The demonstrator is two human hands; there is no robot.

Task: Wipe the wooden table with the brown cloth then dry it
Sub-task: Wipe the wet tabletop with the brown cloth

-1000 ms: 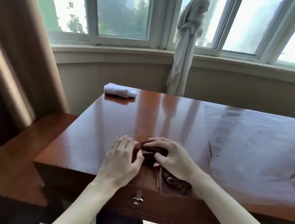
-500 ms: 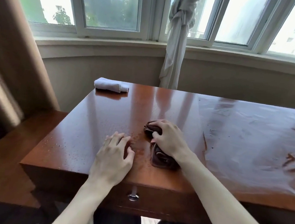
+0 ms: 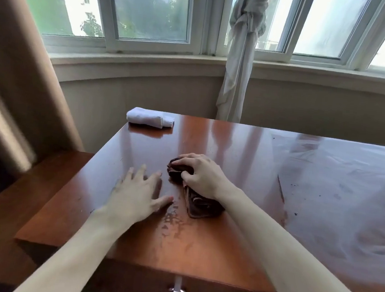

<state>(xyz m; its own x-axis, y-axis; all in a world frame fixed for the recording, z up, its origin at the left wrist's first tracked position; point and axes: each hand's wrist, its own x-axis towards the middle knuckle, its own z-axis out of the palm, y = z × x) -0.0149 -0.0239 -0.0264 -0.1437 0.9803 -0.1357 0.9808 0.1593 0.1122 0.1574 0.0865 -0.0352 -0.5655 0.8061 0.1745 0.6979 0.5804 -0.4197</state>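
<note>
Right hand point(image 3: 201, 177) grips the bunched brown cloth point(image 3: 201, 202) mid-table; left hand point(image 3: 139, 193) lies flat, fingers spread, just beside it. Wet wiping is in hand. Droplets point(image 3: 170, 223) sit near the table point(image 3: 223, 260) front edge. Next: sweep there, then fetch the white cloth point(image 3: 149, 118).

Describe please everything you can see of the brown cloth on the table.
The brown cloth is dark brown, soft fabric, bunched into a long crumpled wad with visible folds. It lies on the wooden table, near the front edge. The right hand grips its far end with curled fingers and covers the middle. Wet patches shine on the wood beside it. The left hand does not touch it.
</note>
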